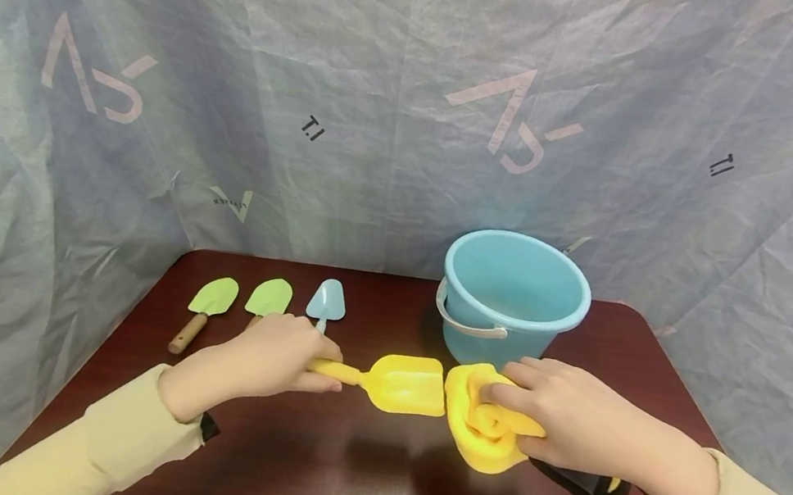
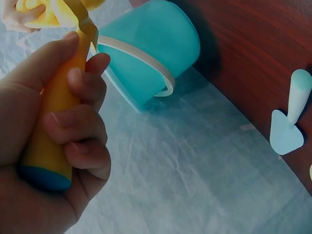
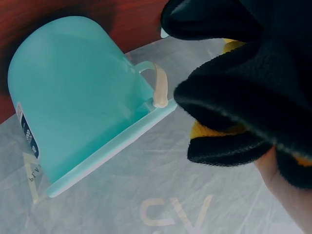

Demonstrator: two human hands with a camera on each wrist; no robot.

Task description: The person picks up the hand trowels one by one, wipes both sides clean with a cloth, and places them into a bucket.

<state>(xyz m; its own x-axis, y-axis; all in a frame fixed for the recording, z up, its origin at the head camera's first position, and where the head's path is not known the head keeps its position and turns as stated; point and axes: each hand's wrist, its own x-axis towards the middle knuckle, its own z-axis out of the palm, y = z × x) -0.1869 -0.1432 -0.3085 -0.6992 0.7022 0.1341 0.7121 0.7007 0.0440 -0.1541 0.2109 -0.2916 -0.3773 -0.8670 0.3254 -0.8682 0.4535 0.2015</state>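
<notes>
My left hand (image 1: 279, 357) grips the handle of a yellow toy shovel (image 1: 408, 384), its scoop pointing right. In the left wrist view the fingers curl round the handle (image 2: 51, 126), which has a blue end. My right hand (image 1: 562, 408) holds a bunched yellow and black cloth (image 1: 483, 448). The cloth's yellow side faces the shovel, close at the scoop's front edge. Its black side (image 3: 243, 92) fills much of the right wrist view and hides most of the right hand there. Both hands are over the table in front of a light blue bucket (image 1: 503, 343).
The bucket stands upright at the back right, its white handle (image 1: 468, 327) hanging down in front. On the left lie two green trowels (image 1: 214, 295) and a small light blue shovel (image 1: 327, 300). The dark red table (image 1: 250, 469) ends at a grey fabric backdrop (image 1: 383, 114).
</notes>
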